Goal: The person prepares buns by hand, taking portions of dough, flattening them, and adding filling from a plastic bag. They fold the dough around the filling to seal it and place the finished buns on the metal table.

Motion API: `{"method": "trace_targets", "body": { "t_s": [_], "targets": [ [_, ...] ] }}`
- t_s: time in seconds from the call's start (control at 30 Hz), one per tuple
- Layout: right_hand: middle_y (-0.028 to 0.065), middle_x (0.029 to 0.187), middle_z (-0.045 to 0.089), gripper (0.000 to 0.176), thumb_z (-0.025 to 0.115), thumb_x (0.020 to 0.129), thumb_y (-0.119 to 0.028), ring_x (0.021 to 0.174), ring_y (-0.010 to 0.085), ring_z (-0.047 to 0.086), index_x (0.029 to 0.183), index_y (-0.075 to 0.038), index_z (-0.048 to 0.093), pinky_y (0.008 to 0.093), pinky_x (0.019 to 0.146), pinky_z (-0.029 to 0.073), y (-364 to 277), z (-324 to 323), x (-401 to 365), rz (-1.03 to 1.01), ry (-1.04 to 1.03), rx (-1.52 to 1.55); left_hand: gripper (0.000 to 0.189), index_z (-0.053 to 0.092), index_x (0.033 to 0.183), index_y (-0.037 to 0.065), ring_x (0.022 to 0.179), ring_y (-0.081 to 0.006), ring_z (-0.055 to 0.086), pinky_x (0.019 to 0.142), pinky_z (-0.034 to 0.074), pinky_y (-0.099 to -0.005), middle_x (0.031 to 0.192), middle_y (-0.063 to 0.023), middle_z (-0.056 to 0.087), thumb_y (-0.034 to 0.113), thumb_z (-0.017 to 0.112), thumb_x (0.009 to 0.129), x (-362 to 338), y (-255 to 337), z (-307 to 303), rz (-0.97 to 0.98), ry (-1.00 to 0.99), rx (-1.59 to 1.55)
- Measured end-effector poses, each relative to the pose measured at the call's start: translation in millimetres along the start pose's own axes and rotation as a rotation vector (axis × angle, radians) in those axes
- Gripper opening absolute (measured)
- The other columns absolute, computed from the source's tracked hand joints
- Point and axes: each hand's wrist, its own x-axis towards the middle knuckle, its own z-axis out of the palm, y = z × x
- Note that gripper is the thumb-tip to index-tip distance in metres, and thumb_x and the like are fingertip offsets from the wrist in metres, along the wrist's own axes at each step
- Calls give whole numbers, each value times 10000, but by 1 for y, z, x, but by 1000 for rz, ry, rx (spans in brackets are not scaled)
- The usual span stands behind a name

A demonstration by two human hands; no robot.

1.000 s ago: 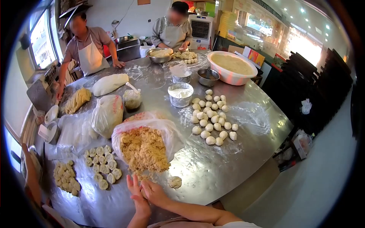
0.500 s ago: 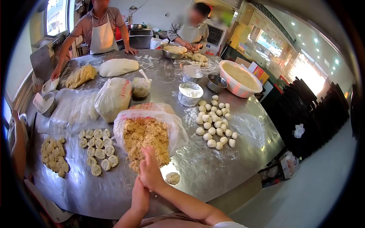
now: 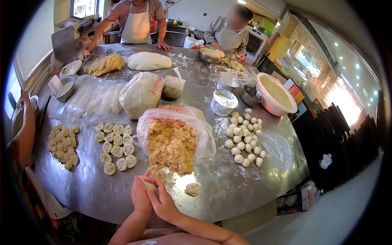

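Near the front edge of the metal table, my left hand (image 3: 140, 197) and my right hand (image 3: 164, 203) are cupped together. Between them shows a pale piece of dough (image 3: 148, 185), partly hidden by my fingers. Just beyond my hands lies a crumbly brown filling (image 3: 172, 143), spilling out of an open clear plastic bag (image 3: 204, 139). To the right of my hands a single flattened dough piece (image 3: 192, 189) rests on the table, apart from them.
Coiled dough pieces (image 3: 117, 140) and small dough lumps (image 3: 63, 145) lie left; round dough balls (image 3: 245, 136) lie right. A flour tub (image 3: 223, 103), a large basin (image 3: 277, 93) and bagged dough (image 3: 141, 94) stand farther back. Co-workers stand across the table; another person's arm (image 3: 27, 130) is at left.
My hands have drawn back from the filling toward the table's front edge, and pale dough now shows between them. The view has shifted, so the table's contents appear farther right.
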Motion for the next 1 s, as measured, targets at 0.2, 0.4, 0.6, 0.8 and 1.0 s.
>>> {"method": "trace_targets", "body": {
  "t_s": [0.2, 0.4, 0.6, 0.8, 1.0],
  "targets": [
    [138, 1062, 613, 394, 404, 1011, -376, 986, 199, 593, 1178, -36, 513, 328, 861, 458, -10, -19, 2, 166, -76, -68, 475, 498, 1245, 16, 1284, -292, 422, 1071, 321, -428, 1276, -157, 542, 414, 429, 994, -4, 16, 9, 76, -191, -239],
    [62, 1068, 562, 483, 281, 1025, -441, 938, 140, 555, 1176, -41, 507, 244, 783, 451, -7, -9, -4, 16, -28, -191, 452, 647, 924, -11, 1084, -281, 584, 1037, 370, -429, 1002, -141, 666, 402, 472, 979, 5, -1, -26, 50, -331, 63],
    [38, 740, 548, 472, 277, 1026, -437, 609, 86, 509, 1195, -45, 481, 213, 544, 405, -15, -21, 2, 438, -86, 188, 450, 633, 1078, -13, 1076, -205, 581, 1012, 400, -377, 1097, -120, 640, 409, 549, 942, -10, 28, 3, 12, -233, -66],
    [56, 848, 589, 476, 308, 1018, -449, 671, 98, 540, 1175, -47, 508, 234, 611, 439, -4, -14, -1, -72, -35, -315, 465, 572, 1200, -28, 1133, -189, 561, 996, 409, -356, 1172, -139, 627, 365, 547, 952, -2, 8, -24, 83, -387, 153],
    [40, 857, 585, 575, 259, 997, -534, 661, 90, 526, 1124, -53, 548, 230, 610, 430, -12, -29, -3, 359, -156, 79, 364, 599, 1177, -13, 1175, -255, 540, 966, 428, -378, 1245, -158, 580, 277, 491, 983, -8, 28, 11, 143, -238, -90]
  ]
}}
